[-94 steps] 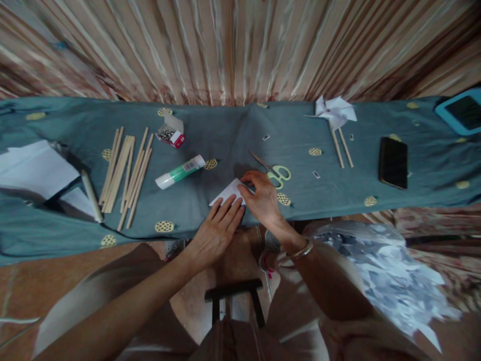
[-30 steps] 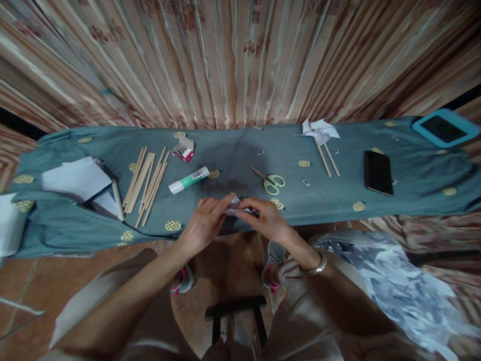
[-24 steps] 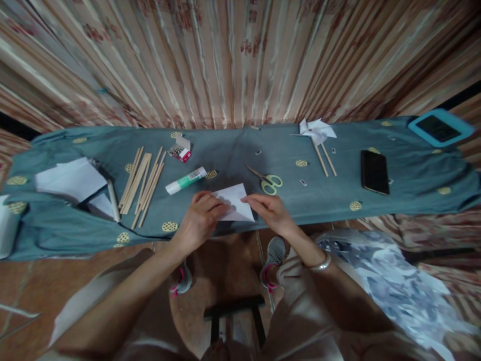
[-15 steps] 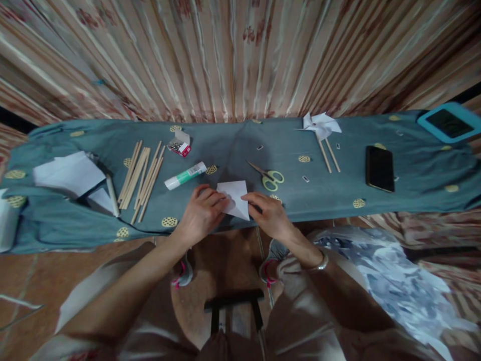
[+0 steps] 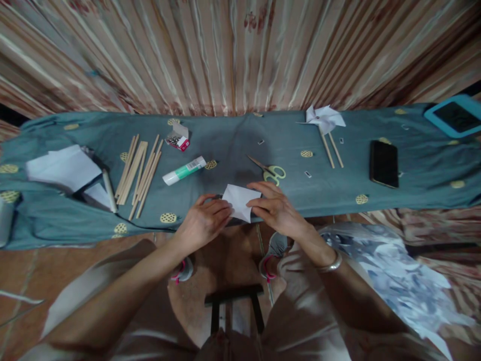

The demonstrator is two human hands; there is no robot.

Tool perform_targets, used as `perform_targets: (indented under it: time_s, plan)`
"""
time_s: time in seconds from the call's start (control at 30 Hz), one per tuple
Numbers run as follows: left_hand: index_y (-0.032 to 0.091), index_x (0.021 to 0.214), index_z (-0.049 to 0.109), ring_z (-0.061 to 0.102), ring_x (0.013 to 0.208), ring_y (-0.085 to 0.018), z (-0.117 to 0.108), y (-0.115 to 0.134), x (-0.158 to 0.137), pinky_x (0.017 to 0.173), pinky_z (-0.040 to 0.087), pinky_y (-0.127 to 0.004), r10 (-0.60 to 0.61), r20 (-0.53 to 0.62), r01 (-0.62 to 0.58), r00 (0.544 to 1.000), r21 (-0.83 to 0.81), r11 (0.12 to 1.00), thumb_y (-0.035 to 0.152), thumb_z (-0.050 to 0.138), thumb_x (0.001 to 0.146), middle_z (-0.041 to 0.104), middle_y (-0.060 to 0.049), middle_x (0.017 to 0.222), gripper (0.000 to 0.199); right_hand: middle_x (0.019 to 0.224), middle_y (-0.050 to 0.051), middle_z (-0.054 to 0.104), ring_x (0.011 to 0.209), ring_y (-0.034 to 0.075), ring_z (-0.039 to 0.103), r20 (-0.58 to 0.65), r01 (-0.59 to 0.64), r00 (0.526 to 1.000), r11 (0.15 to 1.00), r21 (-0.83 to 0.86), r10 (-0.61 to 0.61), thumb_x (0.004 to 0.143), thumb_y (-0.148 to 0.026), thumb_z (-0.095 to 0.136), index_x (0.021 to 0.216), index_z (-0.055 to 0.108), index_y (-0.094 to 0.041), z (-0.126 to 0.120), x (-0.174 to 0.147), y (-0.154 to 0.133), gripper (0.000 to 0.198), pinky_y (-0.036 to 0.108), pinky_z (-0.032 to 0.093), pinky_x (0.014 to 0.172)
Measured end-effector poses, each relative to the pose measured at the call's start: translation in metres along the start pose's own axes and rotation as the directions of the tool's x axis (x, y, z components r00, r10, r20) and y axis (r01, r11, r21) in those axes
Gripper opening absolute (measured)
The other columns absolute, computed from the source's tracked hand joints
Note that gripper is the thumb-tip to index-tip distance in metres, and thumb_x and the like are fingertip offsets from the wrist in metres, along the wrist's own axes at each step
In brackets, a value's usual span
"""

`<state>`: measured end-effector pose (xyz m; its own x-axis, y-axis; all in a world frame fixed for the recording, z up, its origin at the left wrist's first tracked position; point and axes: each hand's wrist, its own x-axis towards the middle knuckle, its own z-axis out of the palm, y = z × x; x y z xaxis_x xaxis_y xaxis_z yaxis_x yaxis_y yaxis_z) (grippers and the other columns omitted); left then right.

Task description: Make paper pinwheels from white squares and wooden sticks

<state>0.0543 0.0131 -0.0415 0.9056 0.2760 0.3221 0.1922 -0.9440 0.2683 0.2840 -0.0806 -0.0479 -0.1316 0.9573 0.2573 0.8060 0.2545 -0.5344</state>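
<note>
A small piece of white paper (image 5: 239, 199) with creases is held between my two hands at the front edge of the cloth-covered table. My left hand (image 5: 208, 219) pinches its left side, fingers curled together. On the other side my right hand (image 5: 276, 208) grips the right edge with thumb and fingers. Just beyond the right hand lie scissors (image 5: 273, 173) with pale green handles. A glue stick (image 5: 185, 171), white and green, rests past the left hand.
Several wooden sticks (image 5: 140, 175) and a small open box (image 5: 178, 138) lie to the left, with white paper sheets (image 5: 63, 169) farther out. At the right are a white paper pinwheel (image 5: 325, 119), a black phone (image 5: 384, 164) and a blue-framed tablet (image 5: 454, 116).
The paper has turned and lifted slightly toward the right. My right hand has shifted its hold to the paper's right corner, and my left hand has moved a little with it.
</note>
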Motion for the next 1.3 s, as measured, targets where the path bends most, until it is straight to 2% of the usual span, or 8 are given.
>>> perform_targets:
  time_s: [0.23, 0.43, 0.6, 0.7, 0.8, 0.87, 1.07, 1.3]
  plan:
    - [0.014, 0.095, 0.073, 0.064, 0.086, -0.021, 0.003, -0.003, -0.006, 0.076, 0.049, -0.034, -0.225, 0.07, 0.232, 0.972, -0.112, 0.966, 0.03, 0.049, 0.098, 0.072, -0.009, 0.093, 0.029, 0.092, 0.003, 0.075, 0.087, 0.018, 0.065, 0.073, -0.142, 0.989, 0.967, 0.212, 0.129, 0.093, -0.031, 0.058, 0.088, 0.073, -0.023, 0.008, 0.005, 0.006, 0.018, 0.033, 0.048, 0.083]
    - [0.014, 0.097, 0.071, 0.064, 0.081, -0.02, 0.006, -0.005, -0.006, 0.075, 0.05, -0.033, -0.343, 0.097, 0.355, 0.934, -0.172, 0.919, 0.029, 0.049, 0.098, 0.07, -0.007, 0.084, 0.027, 0.079, 0.001, 0.073, 0.076, 0.016, 0.065, 0.03, -0.315, 0.947, 0.91, 0.271, 0.319, 0.087, -0.031, 0.064, 0.085, 0.073, -0.023, 0.014, 0.01, 0.002, 0.012, 0.029, 0.047, 0.073]
    - [0.013, 0.121, 0.062, 0.065, 0.078, -0.02, 0.007, -0.005, -0.004, 0.074, 0.052, -0.032, -0.433, 0.085, 0.441, 0.898, -0.18, 0.879, 0.025, 0.054, 0.094, 0.07, -0.006, 0.085, 0.031, 0.085, 0.0, 0.076, 0.077, 0.015, 0.068, 0.062, -0.428, 0.897, 0.826, 0.367, 0.437, 0.083, -0.028, 0.067, 0.097, 0.071, -0.023, 0.016, 0.012, 0.0, 0.015, 0.026, 0.048, 0.071]
    - [0.012, 0.136, 0.05, 0.065, 0.097, -0.024, 0.005, -0.002, -0.002, 0.083, 0.053, -0.039, -0.34, 0.013, 0.34, 0.94, -0.072, 0.938, 0.021, 0.051, 0.095, 0.07, -0.012, 0.106, 0.042, 0.083, 0.0, 0.076, 0.077, 0.015, 0.069, 0.072, -0.44, 0.892, 0.818, 0.37, 0.447, 0.083, -0.028, 0.066, 0.095, 0.071, -0.023, 0.017, 0.014, -0.001, 0.014, 0.027, 0.048, 0.072]
    - [0.015, 0.142, 0.043, 0.046, 0.135, -0.028, 0.006, 0.01, -0.001, 0.104, 0.044, -0.047, -0.067, 0.016, 0.065, 0.998, 0.082, 0.994, 0.011, 0.043, 0.096, 0.054, -0.016, 0.143, 0.047, 0.083, 0.0, 0.075, 0.078, 0.015, 0.069, 0.072, -0.418, 0.904, 0.833, 0.363, 0.422, 0.085, -0.027, 0.064, 0.094, 0.071, -0.023, 0.017, 0.015, 0.0, 0.013, 0.026, 0.048, 0.073]
    - [0.012, 0.142, 0.043, 0.037, 0.143, -0.026, 0.011, 0.019, -0.002, 0.112, 0.038, -0.047, 0.049, 0.058, -0.056, 0.997, 0.13, 0.99, 0.006, 0.039, 0.095, 0.05, -0.015, 0.147, 0.047, 0.082, 0.0, 0.075, 0.077, 0.015, 0.069, 0.06, -0.403, 0.91, 0.846, 0.35, 0.409, 0.085, -0.026, 0.063, 0.094, 0.072, -0.023, 0.017, 0.016, 0.0, 0.014, 0.026, 0.048, 0.073]
    - [0.001, 0.144, 0.035, 0.023, 0.148, -0.034, 0.033, 0.029, -0.009, 0.117, 0.033, -0.052, -0.003, 0.131, -0.026, 0.991, 0.219, 0.975, 0.013, 0.047, 0.094, 0.039, -0.023, 0.153, 0.053, 0.084, 0.002, 0.075, 0.078, 0.017, 0.068, 0.021, -0.398, 0.911, 0.869, 0.293, 0.411, 0.082, -0.029, 0.067, 0.096, 0.074, -0.023, 0.019, 0.018, 0.001, 0.017, 0.028, 0.05, 0.072]
    - [0.001, 0.149, 0.026, 0.006, 0.15, -0.032, 0.039, 0.025, -0.015, 0.118, 0.03, -0.054, -0.049, 0.176, 0.02, 0.983, 0.161, 0.987, 0.009, 0.045, 0.092, 0.029, -0.025, 0.156, 0.061, 0.087, 0.003, 0.076, 0.081, 0.018, 0.07, 0.036, -0.436, 0.894, 0.847, 0.303, 0.447, 0.078, -0.028, 0.07, 0.098, 0.073, -0.022, 0.011, 0.017, 0.0, 0.02, 0.032, 0.054, 0.078]
